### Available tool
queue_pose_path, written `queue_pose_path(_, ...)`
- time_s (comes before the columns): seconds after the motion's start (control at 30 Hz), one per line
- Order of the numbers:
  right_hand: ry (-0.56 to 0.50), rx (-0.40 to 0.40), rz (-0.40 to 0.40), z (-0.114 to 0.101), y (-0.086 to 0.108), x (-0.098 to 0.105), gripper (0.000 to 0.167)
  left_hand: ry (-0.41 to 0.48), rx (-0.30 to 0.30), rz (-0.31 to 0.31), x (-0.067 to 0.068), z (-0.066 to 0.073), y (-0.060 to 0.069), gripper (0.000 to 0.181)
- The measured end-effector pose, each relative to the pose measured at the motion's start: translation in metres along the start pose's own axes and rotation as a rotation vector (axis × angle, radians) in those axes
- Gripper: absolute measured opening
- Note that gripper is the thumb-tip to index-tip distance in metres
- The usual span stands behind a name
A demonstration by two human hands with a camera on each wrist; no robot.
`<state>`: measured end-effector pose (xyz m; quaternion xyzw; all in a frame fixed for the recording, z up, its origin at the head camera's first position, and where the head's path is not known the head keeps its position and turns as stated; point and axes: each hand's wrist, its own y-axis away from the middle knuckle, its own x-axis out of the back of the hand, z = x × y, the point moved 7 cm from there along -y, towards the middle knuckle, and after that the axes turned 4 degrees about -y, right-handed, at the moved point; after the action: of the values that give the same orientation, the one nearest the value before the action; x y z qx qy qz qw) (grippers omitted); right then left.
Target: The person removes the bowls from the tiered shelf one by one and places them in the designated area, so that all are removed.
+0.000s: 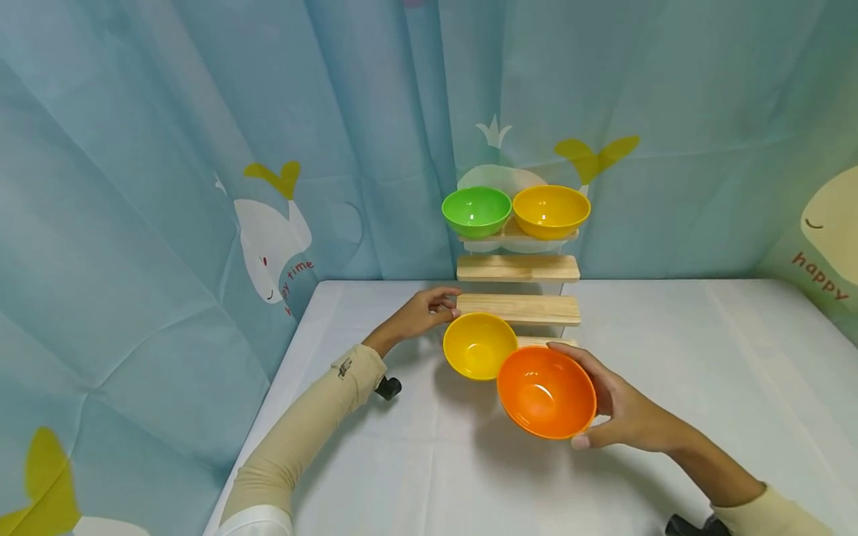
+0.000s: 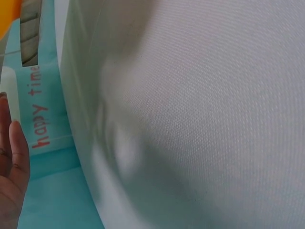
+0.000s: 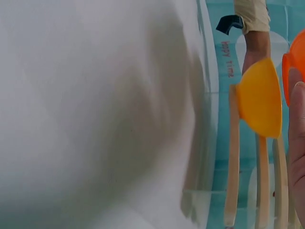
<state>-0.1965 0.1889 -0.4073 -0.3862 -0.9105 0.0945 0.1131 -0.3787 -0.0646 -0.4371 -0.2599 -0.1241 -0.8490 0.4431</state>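
Observation:
My right hand (image 1: 626, 409) grips an orange bowl (image 1: 546, 393) by its right side, thumb near the lower rim and fingers behind. The bowl tilts with its inside toward me, above the table. A yellow bowl (image 1: 479, 346) stands at the left end of the lowest step of a wooden rack (image 1: 519, 307); the right wrist view shows the same yellow bowl (image 3: 261, 100) side-on against a plank. Beside its left rim is my left hand (image 1: 422, 313), fingers loosely bent, thumb close to the rim; whether it touches is unclear. Left fingers (image 2: 19, 148) show at the left wrist view's edge.
A green bowl (image 1: 476, 212) and another yellow bowl (image 1: 551, 212) stand side by side on the rack's top step. The rack is on a white-covered table (image 1: 375, 476). Blue printed curtains (image 1: 375, 134) hang behind and at the left.

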Motion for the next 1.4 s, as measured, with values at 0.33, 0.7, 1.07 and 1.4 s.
queue_pose_path(0.33,-0.042,0.038,-0.077,-0.003,-0.010,-0.024,0.105,-0.005,0.004,-0.005,0.001,0.001,-0.001,0.051)
queue_pose_path(0.7,-0.115,-0.011,-0.115,0.001,-0.017,-0.046,0.104,-0.026,0.001,-0.011,-0.001,0.000,-0.002,0.050)
queue_pose_path(1.07,-0.190,-0.063,-0.149,0.015,-0.023,-0.064,0.101,-0.037,0.017,-0.008,0.001,0.002,0.000,0.051)
queue_pose_path(1.4,-0.202,-0.092,-0.152,0.022,-0.025,-0.076,0.102,-0.061,0.024,-0.012,0.000,0.004,-0.001,0.050)
